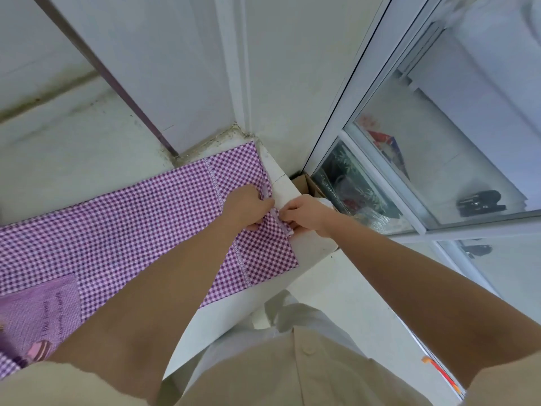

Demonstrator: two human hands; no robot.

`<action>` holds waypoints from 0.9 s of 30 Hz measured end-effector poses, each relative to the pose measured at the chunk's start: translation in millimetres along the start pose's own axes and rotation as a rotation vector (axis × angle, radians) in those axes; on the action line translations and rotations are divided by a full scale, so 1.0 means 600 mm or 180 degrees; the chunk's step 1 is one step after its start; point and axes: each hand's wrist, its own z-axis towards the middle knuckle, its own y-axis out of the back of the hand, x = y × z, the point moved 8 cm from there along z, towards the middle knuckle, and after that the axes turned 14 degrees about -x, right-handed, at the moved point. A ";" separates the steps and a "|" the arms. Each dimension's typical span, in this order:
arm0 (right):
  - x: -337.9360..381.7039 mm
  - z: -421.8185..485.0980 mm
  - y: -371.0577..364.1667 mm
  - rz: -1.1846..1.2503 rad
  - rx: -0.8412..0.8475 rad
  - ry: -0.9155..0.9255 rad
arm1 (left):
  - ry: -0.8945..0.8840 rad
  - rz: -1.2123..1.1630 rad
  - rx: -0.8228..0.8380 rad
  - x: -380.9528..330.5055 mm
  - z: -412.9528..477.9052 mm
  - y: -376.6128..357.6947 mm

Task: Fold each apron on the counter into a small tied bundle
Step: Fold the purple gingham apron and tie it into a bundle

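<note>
Surface: white counter (310, 253) running from the left edge to centre frame and ending in a corner against a pale wall (292, 68). Grime shows along the joint where the counter meets the wall, upper centre.

Room: right side of the frame is white-framed glass panelling (424, 227). Behind the glass are a black object (480, 203) and some patterned items, too unclear to identify.

Around: open cardboard box (304, 178) just beyond the counter's far end, centre right. Beige buttoned shirt (292, 376) fills the bottom of the frame. Both bare forearms cross over the cloth and hide part of it.

Task thing: purple-and-white gingham apron (131, 230) lies flat on the counter from lower left to centre, with a lilac pocket (38, 315) at lower left.

Hands: left hand (248, 208) and right hand (304, 213) meet at the apron's right edge, centre frame. Fingers of both are curled, each pinching the lilac strap (275, 213) along that edge.
</note>
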 end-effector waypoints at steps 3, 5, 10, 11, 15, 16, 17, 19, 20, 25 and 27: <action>-0.005 -0.006 0.000 0.0062 0.0061 -0.0062 | -0.0085 -0.0224 -0.0120 0.004 -0.005 0.011; -0.005 -0.026 -0.013 -0.0113 0.0461 -0.0061 | -0.0293 -0.0320 -0.0511 -0.003 -0.005 0.029; 0.010 -0.034 -0.021 -0.0669 0.0277 0.0360 | -0.0486 -0.0216 -0.0693 -0.022 -0.008 0.036; 0.008 -0.030 -0.019 -0.0727 0.0240 0.0387 | -0.0491 -0.0211 -0.0653 -0.023 -0.009 0.030; -0.016 -0.034 -0.020 -0.0216 0.0539 0.0009 | -0.0454 -0.0125 -0.0782 -0.014 -0.005 0.019; -0.019 -0.036 -0.022 0.0096 0.0617 -0.0135 | -0.0469 -0.0131 -0.0861 -0.012 -0.004 0.021; -0.019 -0.038 -0.023 0.0368 0.0674 -0.0233 | -0.0477 -0.0182 -0.0933 -0.009 -0.003 0.023; -0.015 -0.037 -0.025 0.0533 0.0708 -0.0232 | -0.0545 -0.0317 -0.1045 -0.007 0.000 0.029; -0.012 -0.039 -0.025 0.0408 0.0702 -0.0142 | -0.0603 -0.0368 -0.1050 -0.009 0.001 0.030; -0.025 -0.049 -0.047 0.0091 0.1038 -0.0329 | -0.1096 -0.0086 -0.1050 -0.012 0.006 0.029; -0.030 -0.046 -0.047 -0.0116 0.0956 -0.0400 | -0.1309 0.0321 -0.1169 -0.006 -0.001 0.025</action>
